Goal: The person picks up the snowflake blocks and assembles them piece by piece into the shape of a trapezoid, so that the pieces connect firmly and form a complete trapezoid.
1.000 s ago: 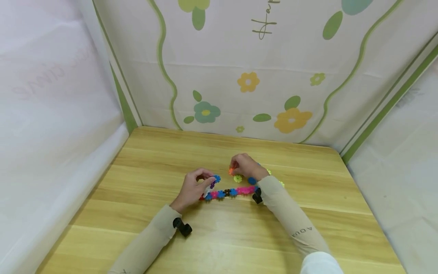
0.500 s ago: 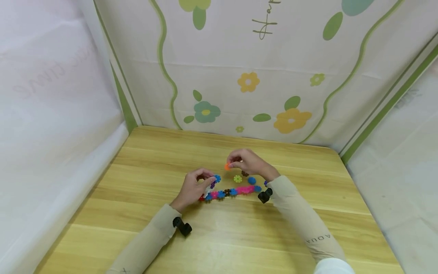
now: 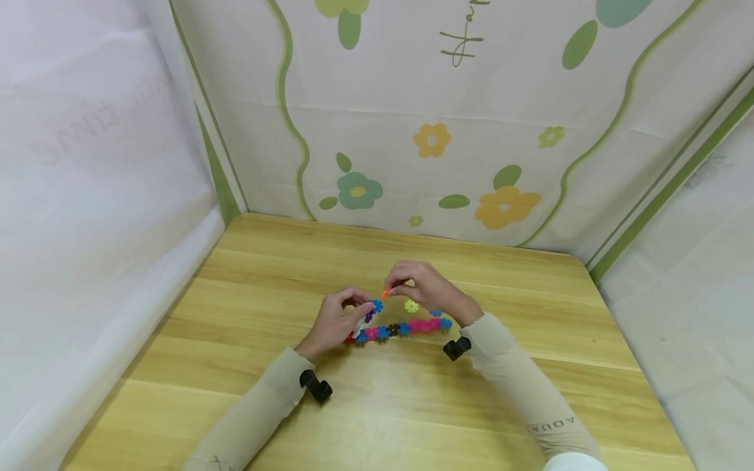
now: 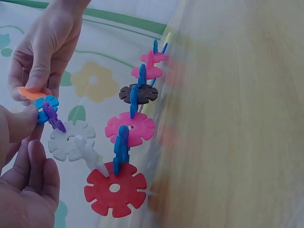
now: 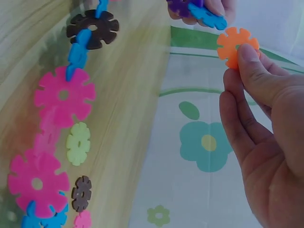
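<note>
My left hand pinches a blue notched disc at one end of a chain of interlocking snowflake discs. Beyond it the chain runs through a purple disc and white discs to a red disc. From there it bends back along the table in pink, blue and brown discs. Between thumb and fingers, my right hand holds an orange snowflake disc. In the right wrist view, a small gap separates its edge from the blue disc.
Beside the chain on the wooden table lie loose discs, among them a yellow-green one, a brown one and a pink one. A floral-printed fabric wall stands behind the table, with white side walls.
My right hand has lifted the orange disc from among the loose pieces and carried it left, close to the blue disc. My left hand stays almost still.
</note>
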{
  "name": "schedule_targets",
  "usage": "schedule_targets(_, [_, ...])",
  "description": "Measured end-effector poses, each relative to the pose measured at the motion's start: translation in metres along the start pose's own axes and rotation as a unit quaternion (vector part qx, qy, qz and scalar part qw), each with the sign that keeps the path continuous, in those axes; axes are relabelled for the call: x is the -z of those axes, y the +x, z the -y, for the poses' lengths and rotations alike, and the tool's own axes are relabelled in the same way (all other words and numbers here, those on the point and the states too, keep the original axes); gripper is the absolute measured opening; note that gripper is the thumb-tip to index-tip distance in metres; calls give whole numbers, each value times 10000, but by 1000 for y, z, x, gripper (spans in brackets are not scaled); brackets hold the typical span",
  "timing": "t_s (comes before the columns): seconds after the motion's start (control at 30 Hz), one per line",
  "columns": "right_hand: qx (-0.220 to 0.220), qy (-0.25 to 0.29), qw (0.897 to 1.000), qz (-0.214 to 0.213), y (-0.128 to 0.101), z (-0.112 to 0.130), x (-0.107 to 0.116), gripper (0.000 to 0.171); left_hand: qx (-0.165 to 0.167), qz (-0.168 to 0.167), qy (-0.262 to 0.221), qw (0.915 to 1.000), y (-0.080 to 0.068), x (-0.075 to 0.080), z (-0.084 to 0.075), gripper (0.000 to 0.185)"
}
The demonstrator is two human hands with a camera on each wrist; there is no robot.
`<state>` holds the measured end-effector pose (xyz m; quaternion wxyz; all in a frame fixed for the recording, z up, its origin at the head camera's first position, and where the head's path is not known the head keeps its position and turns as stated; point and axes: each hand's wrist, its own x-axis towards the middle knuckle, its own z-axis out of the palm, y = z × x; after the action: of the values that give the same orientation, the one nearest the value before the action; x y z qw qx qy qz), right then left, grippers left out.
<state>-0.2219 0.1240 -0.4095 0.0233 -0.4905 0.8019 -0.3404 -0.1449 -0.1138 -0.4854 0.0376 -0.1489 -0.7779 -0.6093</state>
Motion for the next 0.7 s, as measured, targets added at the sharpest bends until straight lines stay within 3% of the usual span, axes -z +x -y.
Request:
schedule_targets(0.23, [163,-54,9998,38,0,-1,-4,11,7,46,2,10000,0,0,-1,9])
schedule_targets(0.4, [638,-244,9977,-27,2,0,-7,11,-18,39,19,10000,-1,-1,-4,8])
schedule_targets(0.57, [1263,-712,9890,-296,3,0,-13,9,-113,-118,87,9998,-3,-5,-5,7])
schedule_targets(0.7, [1756,-1102,9763,-612,2,1,-20,9,-81,-345,75,9993,-4,-9,-5,8])
